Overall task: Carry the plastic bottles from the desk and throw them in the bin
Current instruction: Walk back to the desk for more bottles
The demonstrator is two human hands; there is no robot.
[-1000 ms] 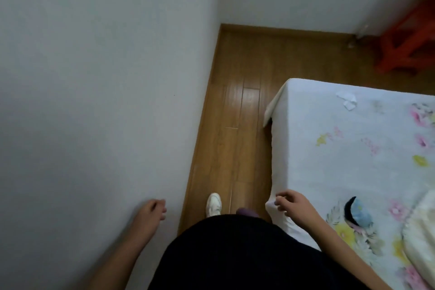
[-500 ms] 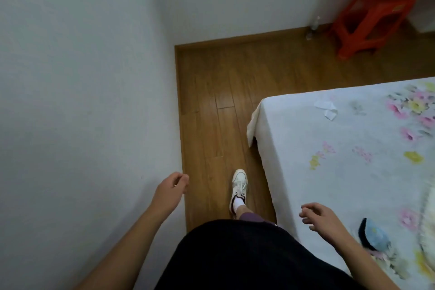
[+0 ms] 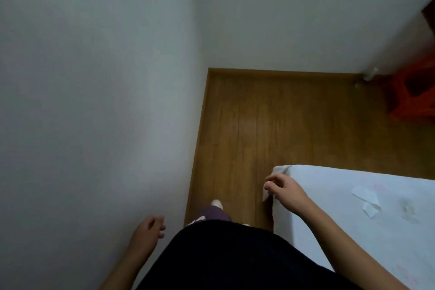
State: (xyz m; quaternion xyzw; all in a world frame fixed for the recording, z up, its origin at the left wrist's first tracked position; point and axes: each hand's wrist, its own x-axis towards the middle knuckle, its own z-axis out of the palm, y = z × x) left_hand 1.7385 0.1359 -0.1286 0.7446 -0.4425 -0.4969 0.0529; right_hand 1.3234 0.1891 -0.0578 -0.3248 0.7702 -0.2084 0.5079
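No desk or bin is in view. A small clear bottle-like object (image 3: 369,74) stands on the floor at the far wall, next to the red stool; it is too blurred to be sure what it is. My left hand (image 3: 147,233) hangs empty by the white wall at lower left, fingers loosely curled. Over the corner of the bed floats my right hand (image 3: 283,189), empty, fingers bent and apart.
I stand in a narrow strip of wooden floor (image 3: 247,125) between the white wall (image 3: 94,101) and a bed with a white flowered sheet (image 3: 353,219). A red plastic stool (image 3: 414,94) stands at the far right. White paper scraps (image 3: 367,198) lie on the sheet.
I have walked forward along the bed; its corner is now beside my right hand. My left hand dropped lower near the wall. The view swung left again.
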